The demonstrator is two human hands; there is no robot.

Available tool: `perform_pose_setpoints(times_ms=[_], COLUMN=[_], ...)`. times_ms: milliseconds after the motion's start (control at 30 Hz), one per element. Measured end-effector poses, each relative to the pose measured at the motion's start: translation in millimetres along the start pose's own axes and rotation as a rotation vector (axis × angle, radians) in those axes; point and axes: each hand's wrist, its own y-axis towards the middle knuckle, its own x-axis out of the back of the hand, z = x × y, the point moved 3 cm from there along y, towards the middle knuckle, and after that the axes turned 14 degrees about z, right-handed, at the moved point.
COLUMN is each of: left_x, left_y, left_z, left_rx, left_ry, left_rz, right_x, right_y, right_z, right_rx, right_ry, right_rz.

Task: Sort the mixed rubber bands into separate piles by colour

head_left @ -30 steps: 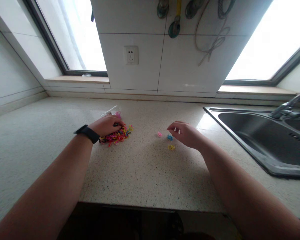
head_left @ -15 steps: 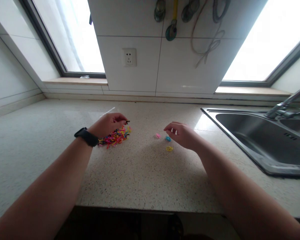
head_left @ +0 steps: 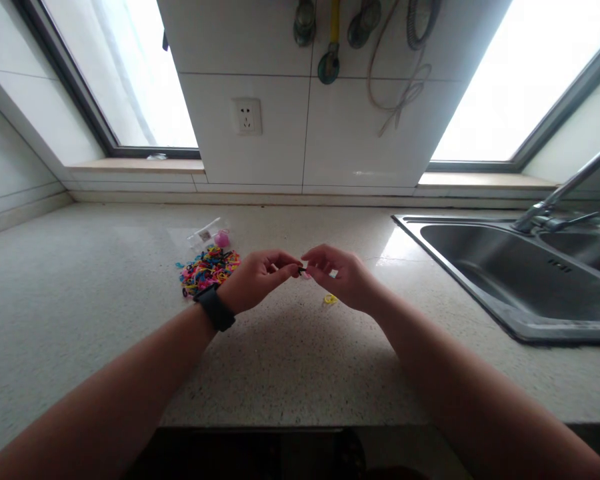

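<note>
My left hand [head_left: 263, 277], with a black watch on its wrist, pinches a small black rubber band [head_left: 303, 270] between thumb and fingertips. Curved around the other side of that band is my right hand [head_left: 343, 275], its thumb and index finger slightly apart; whether they touch it I cannot make out. Just below the fingertips a pink band [head_left: 307, 275] lies on the counter, partly covered. A small bunch of yellow bands [head_left: 330, 300] rests below my right hand. The blue bands are hidden. Left of my left hand spreads a pile of multicoloured rubber bands [head_left: 207, 270].
A clear plastic bag [head_left: 203, 235] with a pink round item [head_left: 222, 238] lies behind the pile. The speckled counter [head_left: 280, 367] ends at a front edge near me. To the right is a steel sink [head_left: 480, 267] with a faucet [head_left: 535, 217].
My left hand has moved right, away from the pile, carrying the black rubber band to my right hand. My right hand has shifted slightly left. The bag and pile are now uncovered.
</note>
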Motion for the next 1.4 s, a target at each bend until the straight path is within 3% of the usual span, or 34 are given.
perform_pose_setpoints(times_ms=[200, 667, 1067, 1200, 1400], left_x=[0.0, 1.6, 17.7, 21.7, 23.1], left_y=[0, 0, -2, -2, -3], left_z=[-4, -4, 11, 14, 11], left_rx=[-0.031, -0.032, 0.032, 0.025, 0.035], left_ry=[-0.028, 0.029, 0.067, 0.044, 0.042], left_rz=[-0.027, -0.046, -0.181, -0.230, -0.248], right_x=[-1, 0, 12, 7, -6], right_y=[0, -1, -2, -3, -5], right_z=[4, 6, 0, -3, -1], right_rx=[0.041, 0.000, -0.055, -0.066, -0.036], right_ry=[0.103, 0.059, 0.190, 0.152, -0.166], right_rz=[-0.008, -0.091, -0.173, -0.076, 0.237])
